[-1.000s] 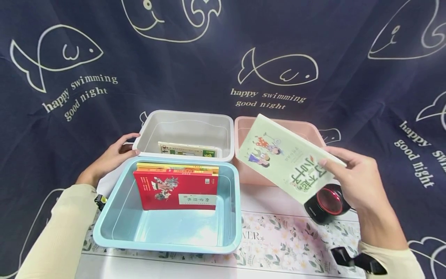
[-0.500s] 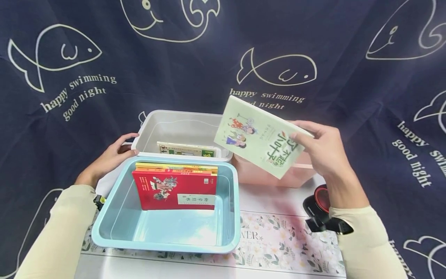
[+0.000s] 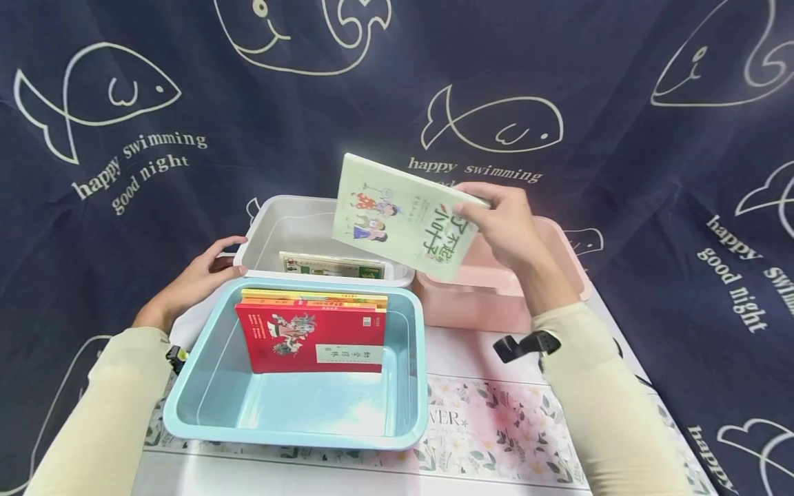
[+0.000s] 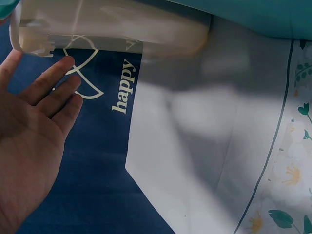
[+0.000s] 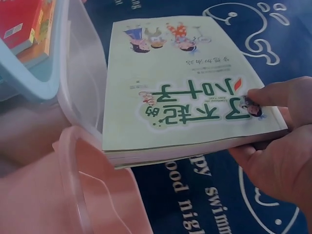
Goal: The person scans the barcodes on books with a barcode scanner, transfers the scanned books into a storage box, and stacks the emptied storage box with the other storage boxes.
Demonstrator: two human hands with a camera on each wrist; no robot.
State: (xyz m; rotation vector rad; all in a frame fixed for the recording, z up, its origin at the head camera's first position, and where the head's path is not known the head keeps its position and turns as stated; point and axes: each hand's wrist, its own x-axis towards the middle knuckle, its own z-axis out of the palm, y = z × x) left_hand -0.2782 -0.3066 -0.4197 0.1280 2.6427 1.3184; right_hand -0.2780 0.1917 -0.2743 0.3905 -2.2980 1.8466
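right hand [image 3: 505, 219] pinches green book [image 3: 397, 215], hiding back-right corner of gray bin [image 3: 298, 227]; left hand [image 3: 197, 277], fingers spread, at left edge.

Book [image 3: 397, 220] was pale green with darker green lettering; blue bin [image 3: 298, 441], grey bin [image 3: 291, 227], pink bin [image 3: 477, 310] were solid-coloured; backdrop [image 3: 279, 138] was navy with cream fish outlines; tabletop [image 3: 465, 355] white, floral band.
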